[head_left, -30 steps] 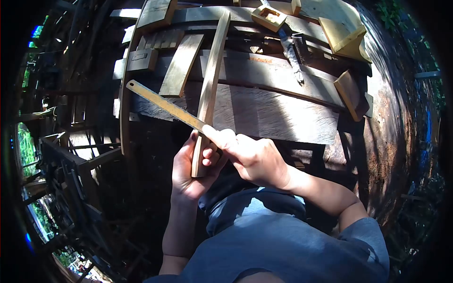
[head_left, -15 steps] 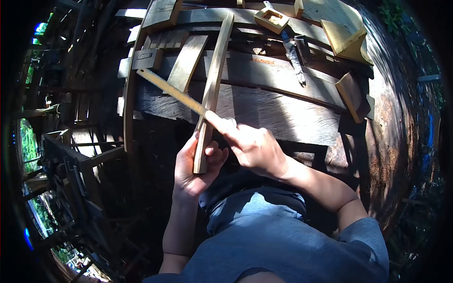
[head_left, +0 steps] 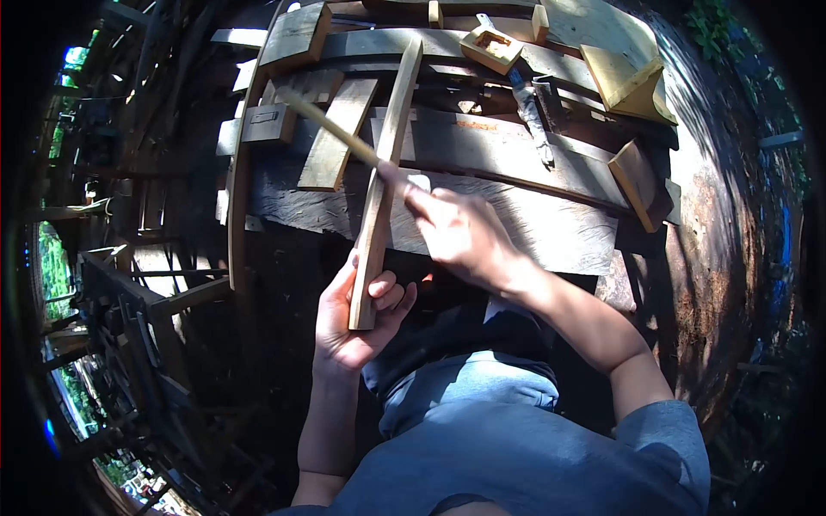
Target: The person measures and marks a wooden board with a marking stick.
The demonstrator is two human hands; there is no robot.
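My left hand (head_left: 361,314) is wrapped round the lower end of a long, narrow wooden stick (head_left: 385,172), which slants up and away over the bench. In my right hand (head_left: 460,232) is a long, thin, tan-coloured flat strip (head_left: 331,127), gripped at its near end and blurred by motion. That strip crosses the stick at about mid-length, pointing to the upper left. Its kind is hard to make out. A small white patch shows beside the right fingers. Under the stick lies a short wooden board (head_left: 340,138) on the slatted bench (head_left: 508,159).
Toward the back stands a small wooden box (head_left: 493,47), with a paint-spattered brush-like tool (head_left: 532,116) below it. Wooden blocks (head_left: 297,36) lie at the left, angled pieces (head_left: 632,82) at the right. A large log (head_left: 718,284) runs along the right side.
My right hand has moved up and away along the stick, and the strip has turned more edge-on. My left hand has shifted slightly down, still round the stick.
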